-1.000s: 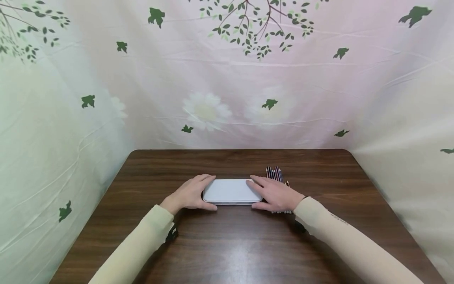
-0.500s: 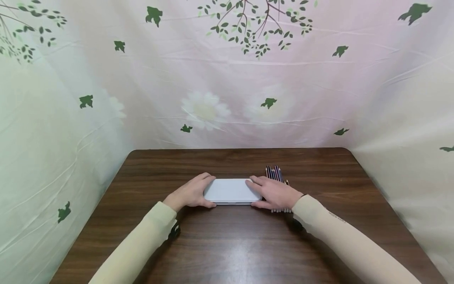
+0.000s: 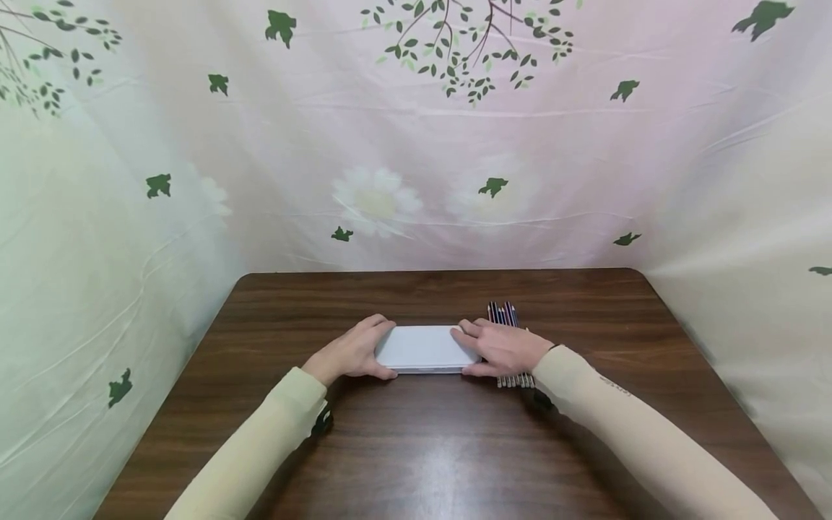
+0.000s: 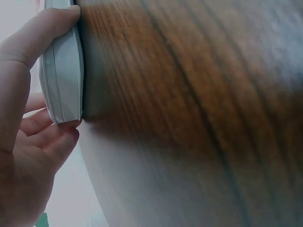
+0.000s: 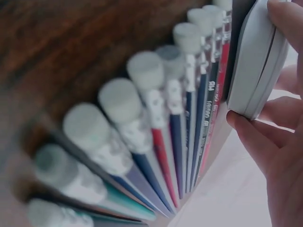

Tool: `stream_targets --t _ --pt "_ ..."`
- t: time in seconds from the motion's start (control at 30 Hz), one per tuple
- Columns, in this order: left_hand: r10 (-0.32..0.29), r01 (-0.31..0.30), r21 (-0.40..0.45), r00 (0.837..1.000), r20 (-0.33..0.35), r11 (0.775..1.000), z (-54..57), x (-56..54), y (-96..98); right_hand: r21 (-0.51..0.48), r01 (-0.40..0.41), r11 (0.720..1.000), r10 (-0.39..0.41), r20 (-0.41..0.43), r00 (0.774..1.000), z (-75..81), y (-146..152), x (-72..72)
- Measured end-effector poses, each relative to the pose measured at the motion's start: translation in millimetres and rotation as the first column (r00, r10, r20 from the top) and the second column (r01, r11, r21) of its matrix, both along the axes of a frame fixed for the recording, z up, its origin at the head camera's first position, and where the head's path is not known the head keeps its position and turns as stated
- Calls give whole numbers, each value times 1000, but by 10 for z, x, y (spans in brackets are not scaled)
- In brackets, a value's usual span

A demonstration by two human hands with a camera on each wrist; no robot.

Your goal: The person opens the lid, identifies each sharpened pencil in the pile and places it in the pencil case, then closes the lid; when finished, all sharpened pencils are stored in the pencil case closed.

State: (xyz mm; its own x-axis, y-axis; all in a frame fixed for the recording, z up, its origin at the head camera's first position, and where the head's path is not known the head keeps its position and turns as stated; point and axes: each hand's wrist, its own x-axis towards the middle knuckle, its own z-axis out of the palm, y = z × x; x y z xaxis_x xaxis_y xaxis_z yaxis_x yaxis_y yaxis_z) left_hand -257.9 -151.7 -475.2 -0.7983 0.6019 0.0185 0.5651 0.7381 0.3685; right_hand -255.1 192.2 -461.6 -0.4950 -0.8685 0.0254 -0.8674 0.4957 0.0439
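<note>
A flat white pencil case (image 3: 425, 347) with rounded corners and a seam round its side lies lengthwise between both hands in the head view. My left hand (image 3: 354, 350) grips its left end, thumb on the front side and fingers round the end and back. At the right end my right hand (image 3: 510, 348) holds it the same way, with one finger over the top. The lid looks closed; whether the underside touches the table cannot be told. Several pencils (image 5: 156, 127) with white eraser ends lie side by side beneath the right hand, partly hidden by it.
The dark wood-grain table (image 3: 429, 448) has rounded far corners. Pale cloth (image 3: 416, 144) printed with leaves, birds and flowers hangs behind it and along both sides. The pencils (image 3: 503, 314) lie close to the case's right end.
Both thumbs have come in against the front side of the pencil case, which shows a little more of that side. The case and hands sit very slightly higher in view. The pencils stay put.
</note>
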Motion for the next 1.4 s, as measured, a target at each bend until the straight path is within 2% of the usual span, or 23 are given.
stream_targets --t 0.07,0.17,0.27,0.33,0.53,0.63,0.83,0.97,1.13,1.4 --pt "-8 8 -3 1000 -10 1000 1 -9 5 17 -10 1000 10 -11 1000 26 1 -7" --pt "-18 18 -11 999 -28 1000 5 -16 13 24 -22 999 22 15 1000 78 19 -20" --pt "-17 16 -16 999 -43 1000 12 -14 20 7 -16 1000 16 81 997 114 38 -41" --pt "-7 7 -16 1000 -30 1000 12 -8 20 -7 11 1000 -10 133 991 124 45 -40" --pt "7 -9 40 999 34 999 -20 9 -38 -24 161 987 -146 304 942 101 73 -7" --pt "11 -19 97 997 81 995 -37 1 -107 -60 198 978 -165 345 924 84 87 -1" --pt "18 -38 157 992 124 987 -67 -31 -226 -156 224 962 -166 315 934 58 120 -31" --pt "28 -56 173 987 159 983 -38 -22 -253 -215 241 946 -171 298 939 61 140 -55" --pt "46 -81 178 980 194 981 -21 -36 -256 -321 267 909 -172 295 940 100 164 -83" --pt "46 -89 236 982 181 968 -30 -60 -255 -468 272 841 -160 264 951 88 150 -189"
